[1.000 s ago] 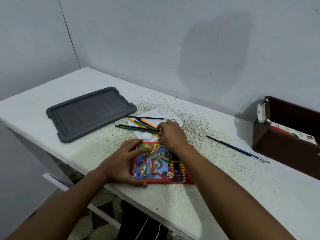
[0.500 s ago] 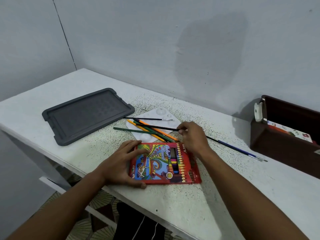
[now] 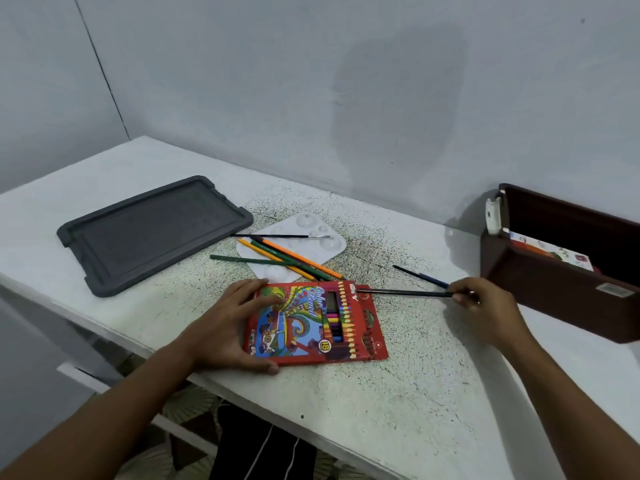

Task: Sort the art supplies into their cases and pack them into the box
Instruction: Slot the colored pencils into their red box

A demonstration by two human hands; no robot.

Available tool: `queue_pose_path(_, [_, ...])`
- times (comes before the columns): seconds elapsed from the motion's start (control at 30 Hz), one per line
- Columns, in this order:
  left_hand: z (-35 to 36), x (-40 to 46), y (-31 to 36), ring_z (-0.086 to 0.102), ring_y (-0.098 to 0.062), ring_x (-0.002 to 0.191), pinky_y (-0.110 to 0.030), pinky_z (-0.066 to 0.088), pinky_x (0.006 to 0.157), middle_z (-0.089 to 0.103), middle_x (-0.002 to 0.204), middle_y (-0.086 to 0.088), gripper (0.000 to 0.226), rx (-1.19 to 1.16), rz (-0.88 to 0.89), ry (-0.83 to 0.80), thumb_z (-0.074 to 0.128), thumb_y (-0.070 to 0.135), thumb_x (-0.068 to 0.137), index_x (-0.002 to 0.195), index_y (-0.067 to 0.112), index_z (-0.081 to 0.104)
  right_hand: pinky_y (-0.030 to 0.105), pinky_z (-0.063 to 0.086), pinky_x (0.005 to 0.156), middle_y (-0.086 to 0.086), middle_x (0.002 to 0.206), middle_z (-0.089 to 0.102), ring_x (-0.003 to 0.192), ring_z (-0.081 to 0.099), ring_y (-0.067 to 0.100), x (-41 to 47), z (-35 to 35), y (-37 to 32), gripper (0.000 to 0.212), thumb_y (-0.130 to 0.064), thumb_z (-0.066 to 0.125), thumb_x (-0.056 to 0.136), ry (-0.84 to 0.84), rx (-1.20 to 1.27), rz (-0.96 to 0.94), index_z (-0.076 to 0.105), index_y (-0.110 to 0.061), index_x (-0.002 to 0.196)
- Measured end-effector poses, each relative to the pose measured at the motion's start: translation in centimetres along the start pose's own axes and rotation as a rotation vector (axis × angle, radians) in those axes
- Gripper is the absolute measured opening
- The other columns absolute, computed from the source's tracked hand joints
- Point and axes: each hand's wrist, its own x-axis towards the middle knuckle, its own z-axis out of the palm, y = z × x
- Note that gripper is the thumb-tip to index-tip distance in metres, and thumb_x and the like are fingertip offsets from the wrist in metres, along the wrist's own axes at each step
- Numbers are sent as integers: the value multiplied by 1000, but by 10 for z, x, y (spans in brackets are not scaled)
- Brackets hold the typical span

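A red colour-pencil case (image 3: 311, 323) lies flat near the table's front edge, and my left hand (image 3: 228, 327) presses on its left side. My right hand (image 3: 485, 310) pinches the end of a dark pencil (image 3: 405, 292), whose tip touches the case's upper right corner. Several loose pencils (image 3: 284, 258), green and orange, lie across a white paint palette (image 3: 304, 237) behind the case. A thin black brush (image 3: 277, 236) rests on the palette. A blue brush (image 3: 420, 276) lies on the table just beyond my right hand. The brown box (image 3: 554, 296) stands open at the right.
A dark grey lid or tray (image 3: 149, 233) lies flat at the left of the white speckled table (image 3: 398, 393). A white latch (image 3: 493, 216) sits on the box's left end, and printed packs (image 3: 550, 251) show inside. The wall runs close behind.
My right hand has drawn a dark pencil out of the loose pile and carried it to the right, its tip now at the case's corner. My left hand stays on the case.
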Motion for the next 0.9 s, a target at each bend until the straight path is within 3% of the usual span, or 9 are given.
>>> queue_pose_path(0.13, [1, -1, 0, 19, -18, 142, -43, 31, 112, 26, 155, 4, 100, 0, -14, -10, 70, 85, 51, 138, 44, 41, 27, 41, 72, 0, 86, 68, 85, 62, 20, -7, -4, 10, 26, 0, 67, 85, -17, -74, -21, 69, -26, 83])
queue_pose_path(0.27, [1, 0, 0, 18, -18, 142, -43, 30, 112, 26, 154, 2, 100, 12, -14, -16, 70, 84, 52, 139, 43, 41, 14, 44, 69, -11, 83, 62, 76, 59, 3, -8, 15, 5, 36, -3, 73, 79, 33, -43, -97, 71, -39, 78])
queue_pose_path(0.43, [1, -2, -1, 17, -17, 143, -42, 29, 112, 26, 155, 1, 100, 26, -14, -14, 68, 85, 53, 139, 43, 41, 38, 50, 75, -12, 90, 61, 89, 57, 15, -1, 58, -20, 22, -16, 72, 82, -96, -18, -211, 75, -38, 84])
queue_pose_path(0.5, [0, -3, 0, 16, -16, 143, -40, 27, 112, 25, 155, 2, 99, 30, -17, -18, 68, 85, 53, 139, 44, 41, 46, 45, 79, -18, 94, 59, 96, 50, 17, 0, 80, -28, 21, -24, 74, 81, -68, 16, -265, 72, -44, 87])
queue_pose_path(0.6, [1, -3, 0, 14, -13, 142, -37, 26, 111, 23, 155, 2, 99, 42, -21, -24, 68, 84, 54, 140, 43, 40, 40, 28, 91, -18, 104, 55, 108, 39, 11, -4, 93, -47, 17, -27, 74, 82, -128, -21, -258, 71, -43, 85])
queue_pose_path(0.67, [1, -2, 0, 14, -14, 143, -38, 26, 111, 23, 156, 2, 99, 48, -22, -30, 68, 84, 54, 140, 43, 39, 32, 17, 91, -18, 109, 55, 111, 34, 7, -4, 95, -55, 16, -29, 71, 84, -169, -28, -217, 68, -44, 86])
queue_pose_path(0.9, [3, -1, 0, 17, -18, 143, -44, 33, 110, 24, 156, 2, 97, 54, -9, -15, 66, 86, 56, 139, 43, 40, 28, 13, 88, -21, 107, 55, 111, 34, 4, -3, 99, -53, 14, -28, 72, 83, -160, -6, -202, 70, -41, 87])
